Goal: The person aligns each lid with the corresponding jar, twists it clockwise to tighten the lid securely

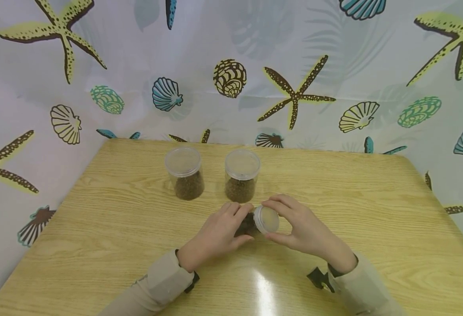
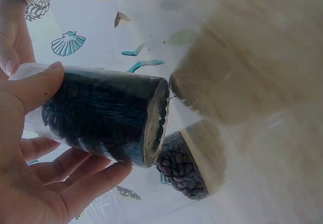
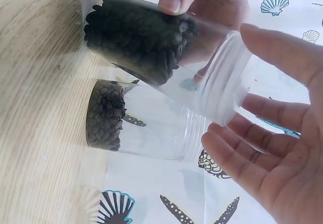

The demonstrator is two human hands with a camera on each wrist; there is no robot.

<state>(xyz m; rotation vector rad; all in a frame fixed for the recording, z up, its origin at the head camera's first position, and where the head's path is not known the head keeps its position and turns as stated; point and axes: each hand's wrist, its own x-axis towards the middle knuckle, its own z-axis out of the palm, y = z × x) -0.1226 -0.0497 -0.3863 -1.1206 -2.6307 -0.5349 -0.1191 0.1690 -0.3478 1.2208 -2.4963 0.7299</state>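
My left hand (image 1: 219, 230) grips the body of a clear jar (image 1: 247, 225) partly filled with dark coffee beans. The jar is tilted, its lidded end pointing right, and the left wrist view shows its base (image 2: 157, 123) raised off the table. With thumb and fingers, my right hand (image 1: 304, 226) holds the rim of the clear screw lid (image 1: 268, 219). In the right wrist view the lid (image 3: 228, 80) sits on the jar's mouth, and the beans (image 3: 139, 37) lie toward the base. Whether the lid is tight cannot be told.
Two similar lidded jars with beans stand upright behind my hands, a left jar (image 1: 189, 184) and a right jar (image 1: 240, 188) close to the held one. The wooden table (image 1: 109, 219) meets a shell-and-starfish patterned curtain (image 1: 199, 52) at its back and sides.
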